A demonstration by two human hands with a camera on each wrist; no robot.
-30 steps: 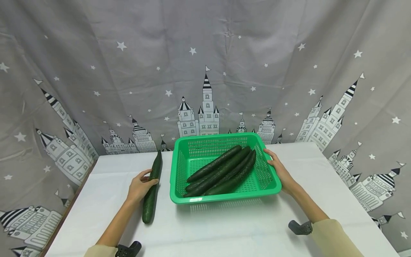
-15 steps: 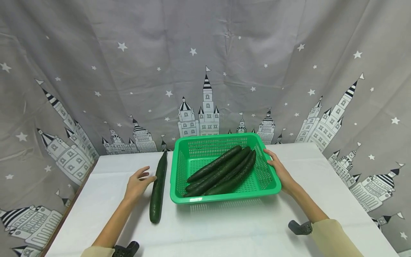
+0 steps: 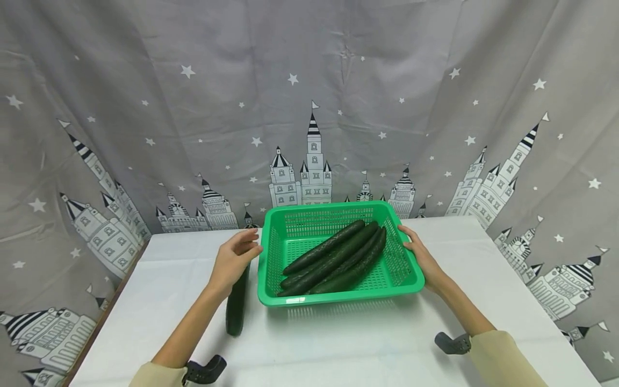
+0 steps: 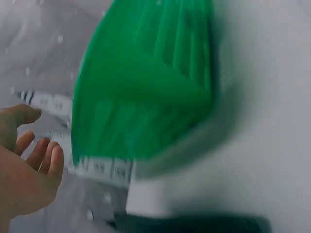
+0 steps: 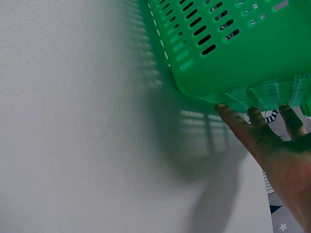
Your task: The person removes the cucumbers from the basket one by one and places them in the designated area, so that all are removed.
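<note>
In the head view, a green plastic basket holds several dark green cucumbers. My left hand is at the basket's left rim, over the upper part of a single cucumber on the table. The left wrist view shows that hand with loosely bent fingers and a gap before the basket. At the basket's right side, my right hand rests its fingers against the wall below the rim. In the right wrist view, its fingers are spread and touch the basket.
A white cloth covers the table. Behind it hangs a grey curtain printed with stars and castles. Each wrist carries a dark device.
My left hand slid the single cucumber right, toward the basket, then left it and moved up and right to the rim. The right hand and basket kept their places.
</note>
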